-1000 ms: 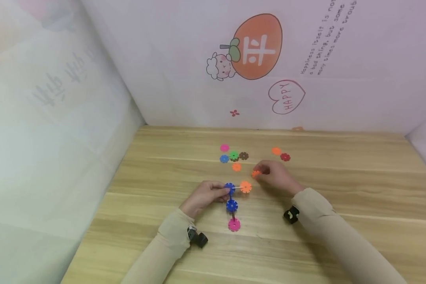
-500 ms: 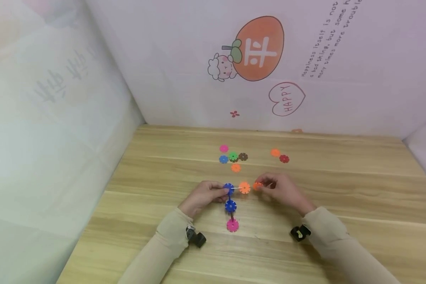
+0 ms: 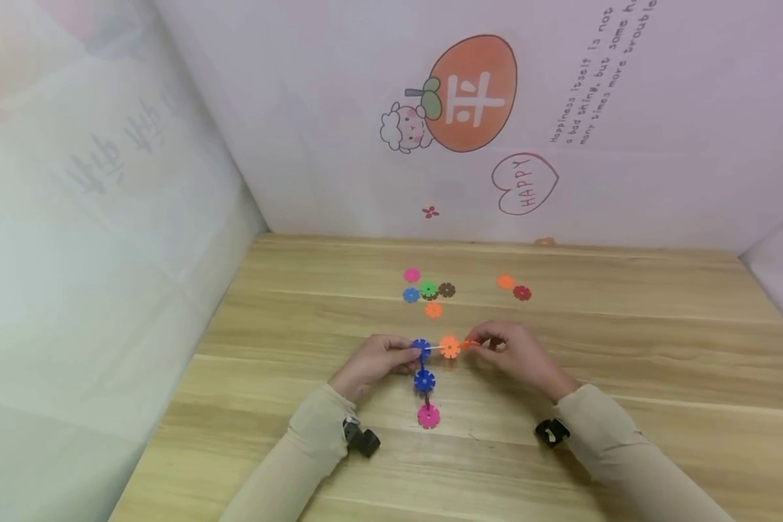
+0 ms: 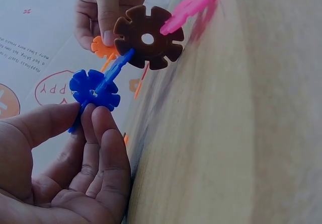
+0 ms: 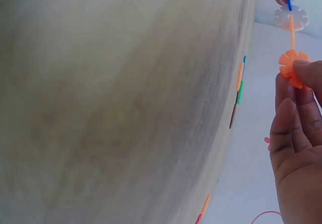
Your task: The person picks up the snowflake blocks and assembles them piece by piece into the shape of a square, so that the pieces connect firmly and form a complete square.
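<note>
My left hand (image 3: 380, 362) pinches a blue snowflake disc (image 3: 421, 346) at the corner of a chain of slotted plastic discs. From there another blue disc (image 3: 424, 381), a brown disc (image 4: 128, 38) and a pink disc (image 3: 428, 416) run toward the near side. A clear disc (image 5: 301, 20) and an orange disc (image 3: 449, 347) extend to the right. My right hand (image 3: 518, 355) pinches a second orange disc (image 5: 288, 62) by thumb and fingers, its edge meeting the chain's orange one. How deep the slots sit together cannot be told.
Beyond the hands, loose discs lie on the wooden table (image 3: 300, 290): pink (image 3: 412, 275), light blue (image 3: 411, 295), green (image 3: 428, 289), brown (image 3: 446, 290) and orange (image 3: 433, 310). Farther right are an orange disc (image 3: 505, 281) and a red disc (image 3: 522, 293). Printed walls enclose the back and sides.
My right hand has moved nearer and brought its orange disc against the chain's right end, then turned it nearly edge-on. My left hand has stayed in place, gripping the blue disc.
</note>
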Demonstrator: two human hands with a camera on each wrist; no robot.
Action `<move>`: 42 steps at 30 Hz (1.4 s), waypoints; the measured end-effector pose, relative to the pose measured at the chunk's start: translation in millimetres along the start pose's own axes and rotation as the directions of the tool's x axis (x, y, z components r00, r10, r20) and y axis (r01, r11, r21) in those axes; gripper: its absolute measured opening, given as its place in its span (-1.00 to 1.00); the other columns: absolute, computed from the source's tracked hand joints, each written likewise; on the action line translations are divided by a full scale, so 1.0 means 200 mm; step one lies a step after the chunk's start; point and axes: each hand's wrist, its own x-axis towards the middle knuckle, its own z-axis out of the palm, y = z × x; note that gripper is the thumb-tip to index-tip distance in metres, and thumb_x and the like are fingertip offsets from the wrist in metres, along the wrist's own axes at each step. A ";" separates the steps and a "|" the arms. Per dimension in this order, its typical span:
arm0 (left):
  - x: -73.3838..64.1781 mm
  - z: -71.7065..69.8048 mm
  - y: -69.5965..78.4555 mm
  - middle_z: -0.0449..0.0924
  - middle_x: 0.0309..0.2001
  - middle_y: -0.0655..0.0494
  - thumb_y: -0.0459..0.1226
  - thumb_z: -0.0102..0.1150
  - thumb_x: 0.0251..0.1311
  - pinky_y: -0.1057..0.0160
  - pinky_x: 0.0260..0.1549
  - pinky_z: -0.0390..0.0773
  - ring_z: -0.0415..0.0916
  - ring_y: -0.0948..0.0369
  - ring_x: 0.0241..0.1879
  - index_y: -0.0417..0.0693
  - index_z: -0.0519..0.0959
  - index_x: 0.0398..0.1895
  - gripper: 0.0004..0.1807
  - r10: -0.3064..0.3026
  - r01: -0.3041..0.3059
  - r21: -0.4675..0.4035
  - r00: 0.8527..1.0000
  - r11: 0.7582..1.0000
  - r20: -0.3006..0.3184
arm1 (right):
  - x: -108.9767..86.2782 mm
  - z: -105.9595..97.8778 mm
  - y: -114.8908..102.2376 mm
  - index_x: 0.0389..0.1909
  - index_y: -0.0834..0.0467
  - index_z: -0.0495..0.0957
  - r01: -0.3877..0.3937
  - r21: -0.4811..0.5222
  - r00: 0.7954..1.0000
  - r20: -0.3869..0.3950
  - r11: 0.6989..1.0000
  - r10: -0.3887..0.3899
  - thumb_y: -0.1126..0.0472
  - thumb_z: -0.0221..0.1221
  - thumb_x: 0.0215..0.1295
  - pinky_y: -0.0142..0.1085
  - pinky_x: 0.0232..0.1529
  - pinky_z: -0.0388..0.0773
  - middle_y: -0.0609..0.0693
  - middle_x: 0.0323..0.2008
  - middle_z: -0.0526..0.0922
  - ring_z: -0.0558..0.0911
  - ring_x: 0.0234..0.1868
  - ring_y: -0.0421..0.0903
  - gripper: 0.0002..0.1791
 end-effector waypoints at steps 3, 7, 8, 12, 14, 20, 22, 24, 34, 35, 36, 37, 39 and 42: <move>0.00 0.00 0.00 0.72 -0.28 -0.05 -0.36 0.22 0.27 0.26 -0.11 0.73 0.65 0.25 -0.34 -0.36 0.62 -0.05 -0.75 0.007 -0.007 0.002 1.000 1.000 0.005 | 0.00 0.00 0.00 -0.26 -0.01 0.71 0.002 -0.001 1.000 0.007 1.000 -0.002 0.28 0.37 0.17 -0.43 -0.27 0.68 -0.13 -0.28 0.74 0.64 -0.29 -0.26 -0.84; 0.00 0.00 -0.01 0.72 -0.31 -0.01 -0.36 0.22 0.27 0.27 -0.12 0.73 0.64 0.27 -0.35 -0.36 0.62 -0.06 -0.75 0.014 -0.014 0.009 1.000 1.000 0.009 | 0.00 0.00 0.00 -0.26 -0.02 0.71 0.035 -0.011 0.999 0.006 0.999 -0.035 0.29 0.37 0.17 -0.43 -0.25 0.68 -0.15 -0.28 0.74 0.65 -0.28 -0.28 -0.84; 0.00 0.00 -0.01 0.72 -0.32 0.00 -0.36 0.22 0.28 0.27 -0.12 0.73 0.64 0.27 -0.35 -0.36 0.62 -0.06 -0.75 0.014 -0.014 0.010 1.000 1.000 0.009 | 0.00 0.00 0.00 -0.26 -0.02 0.71 0.044 -0.016 0.999 0.003 0.999 -0.044 0.29 0.37 0.17 -0.43 -0.24 0.69 -0.16 -0.28 0.75 0.65 -0.28 -0.29 -0.84; 0.00 0.00 -0.01 0.72 -0.29 -0.03 -0.37 0.22 0.28 0.27 -0.12 0.73 0.64 0.28 -0.34 -0.36 0.62 -0.04 -0.75 0.022 -0.022 0.019 1.000 1.000 0.011 | 0.00 0.01 0.00 -0.25 -0.04 0.72 0.048 -0.013 0.999 -0.002 0.999 -0.048 0.28 0.37 0.17 -0.42 -0.21 0.69 -0.18 -0.27 0.75 0.66 -0.27 -0.29 -0.83; 0.00 0.00 -0.01 0.73 -0.27 -0.05 -0.36 0.22 0.28 0.28 -0.12 0.73 0.64 0.29 -0.34 -0.36 0.63 -0.03 -0.74 0.024 -0.025 0.033 1.000 0.999 0.010 | -0.01 0.01 0.00 -0.24 -0.05 0.72 0.047 -0.011 0.999 -0.004 0.999 -0.047 0.27 0.37 0.16 -0.42 -0.19 0.69 -0.19 -0.26 0.75 0.67 -0.27 -0.27 -0.82; 0.01 0.00 -0.02 0.74 -0.23 -0.09 -0.37 0.21 0.28 0.27 -0.10 0.72 0.64 0.30 -0.34 -0.35 0.63 -0.02 -0.74 0.016 -0.016 0.050 1.000 0.999 0.003 | -0.01 0.02 0.00 -0.25 -0.05 0.72 0.047 -0.006 0.999 -0.009 0.999 -0.047 0.28 0.39 0.13 -0.42 -0.14 0.69 -0.18 -0.26 0.76 0.69 -0.25 -0.26 -0.80; 0.01 0.00 -0.02 0.74 -0.23 -0.09 -0.37 0.21 0.28 0.26 -0.09 0.72 0.64 0.30 -0.34 -0.35 0.63 -0.02 -0.74 0.012 -0.012 0.049 1.000 0.999 0.002 | -0.01 0.02 0.00 -0.25 -0.04 0.72 0.047 -0.006 0.999 -0.013 0.999 -0.047 0.28 0.40 0.12 -0.43 -0.15 0.69 -0.17 -0.27 0.76 0.69 -0.25 -0.25 -0.80; 0.01 0.00 -0.01 0.74 -0.23 -0.09 -0.37 0.21 0.28 0.25 -0.09 0.73 0.65 0.29 -0.34 -0.36 0.63 -0.03 -0.74 0.007 -0.007 0.048 1.000 0.999 0.001 | -0.01 0.03 0.00 -0.26 -0.03 0.73 0.043 -0.011 0.999 -0.018 0.999 -0.043 0.28 0.40 0.11 -0.45 -0.16 0.69 -0.16 -0.28 0.76 0.70 -0.26 -0.25 -0.81; 0.02 -0.01 -0.02 0.74 -0.28 -0.05 -0.36 0.22 0.27 0.27 -0.10 0.72 0.66 0.27 -0.35 -0.33 0.66 -0.07 -0.77 -0.021 0.021 0.044 1.000 0.999 -0.001 | 0.00 0.05 -0.02 -0.28 -0.01 0.73 0.019 -0.023 0.999 -0.034 1.000 -0.020 0.30 0.41 0.10 -0.42 -0.17 0.70 -0.13 -0.29 0.77 0.69 -0.27 -0.26 -0.82; 0.02 -0.01 -0.02 0.74 -0.28 -0.05 -0.37 0.22 0.27 0.27 -0.10 0.72 0.66 0.27 -0.35 -0.32 0.66 -0.07 -0.77 -0.022 0.022 0.039 1.000 0.999 0.002 | 0.00 0.05 -0.02 -0.28 -0.01 0.73 0.015 -0.017 0.999 -0.031 1.000 -0.015 0.30 0.41 0.10 -0.41 -0.17 0.71 -0.14 -0.28 0.77 0.69 -0.27 -0.26 -0.81; 0.02 -0.01 -0.02 0.75 -0.28 -0.06 -0.37 0.22 0.27 0.27 -0.10 0.72 0.67 0.27 -0.35 -0.32 0.66 -0.07 -0.77 -0.022 0.021 0.038 1.000 0.999 0.004 | 0.00 0.05 -0.02 -0.27 -0.01 0.73 0.014 -0.014 1.000 -0.027 1.000 -0.015 0.30 0.40 0.10 -0.40 -0.15 0.71 -0.14 -0.28 0.77 0.69 -0.27 -0.26 -0.81; 0.02 -0.01 -0.02 0.75 -0.27 -0.06 -0.37 0.22 0.27 0.27 -0.09 0.72 0.67 0.27 -0.35 -0.32 0.66 -0.07 -0.77 -0.020 0.020 0.036 1.000 0.999 0.006 | 0.00 0.04 -0.02 -0.27 -0.01 0.72 0.015 -0.012 1.000 -0.022 1.000 -0.016 0.31 0.40 0.11 -0.38 -0.15 0.72 -0.14 -0.27 0.77 0.69 -0.26 -0.25 -0.81; 0.02 -0.01 -0.02 0.75 -0.25 -0.07 -0.37 0.22 0.27 0.26 -0.09 0.72 0.67 0.27 -0.34 -0.31 0.65 -0.06 -0.77 -0.016 0.016 0.032 1.000 0.999 0.010 | 0.01 0.04 -0.01 -0.25 -0.01 0.72 0.016 -0.008 1.000 -0.004 1.000 -0.016 0.31 0.39 0.12 -0.36 -0.12 0.72 -0.14 -0.25 0.76 0.69 -0.24 -0.24 -0.80; 0.03 -0.01 -0.02 0.74 -0.24 -0.09 -0.37 0.22 0.27 0.26 -0.07 0.72 0.68 0.26 -0.32 -0.31 0.64 -0.05 -0.76 -0.010 0.010 0.028 1.000 1.000 0.017 | 0.01 0.02 0.01 -0.18 0.05 0.70 0.014 0.004 0.999 0.042 1.000 -0.014 0.32 0.37 0.15 -0.32 -0.08 0.72 -0.08 -0.20 0.76 0.71 -0.18 -0.16 -0.78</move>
